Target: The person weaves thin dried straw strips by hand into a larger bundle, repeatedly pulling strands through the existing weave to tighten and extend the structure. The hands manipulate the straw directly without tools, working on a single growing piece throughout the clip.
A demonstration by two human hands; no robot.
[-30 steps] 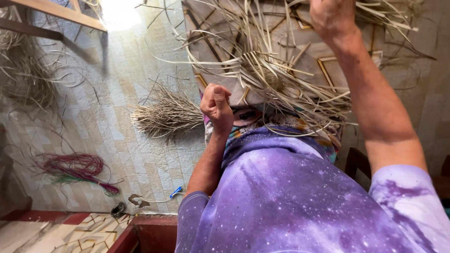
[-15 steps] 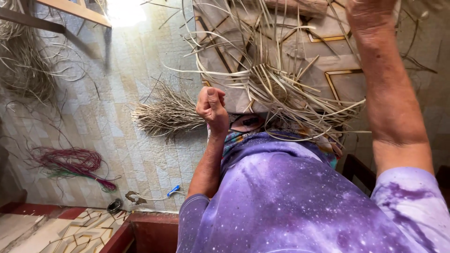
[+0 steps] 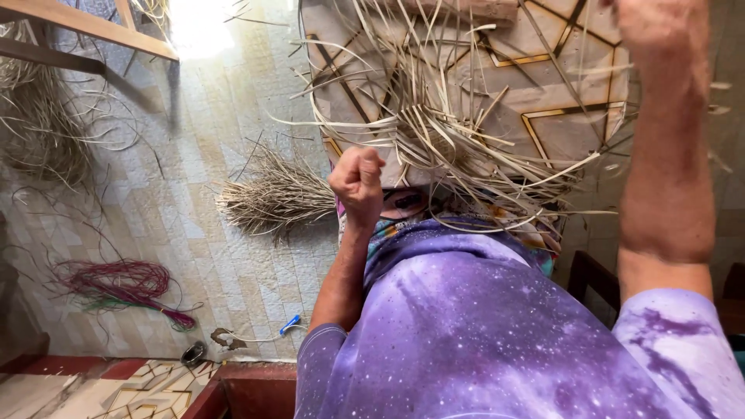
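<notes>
A: What is the left hand (image 3: 358, 180) doing?

B: It is closed into a tight fist, raised in front of the person's purple shirt (image 3: 473, 334). It sits at the lower edge of a mass of pale straw strips (image 3: 442, 124), and a strip or two seem to run into the fist, though I cannot tell exactly which ones it grips.

A: And the right hand (image 3: 660, 23)?

B: It is up at the top edge of the view, mostly cut off. Whether its fingers are curled or spread, or what they grip, I cannot tell. Only the forearm shows fully, running down beside the strips.

A: Where are those strips?

B: They hang loose and tangled between the two hands, in front of a woven panel (image 3: 559, 85) with a star-like pattern of darker lines.

A: What else is around?

B: On the tiled floor (image 3: 194, 209) lies a dry straw bundle (image 3: 275, 198), just beside the fist in this view. Farther off is a coil of red and green cord (image 3: 116, 283), and a small blue object (image 3: 290, 323) lies near the floor's edge. A wooden frame (image 3: 85, 27) crosses the upper corner.
</notes>
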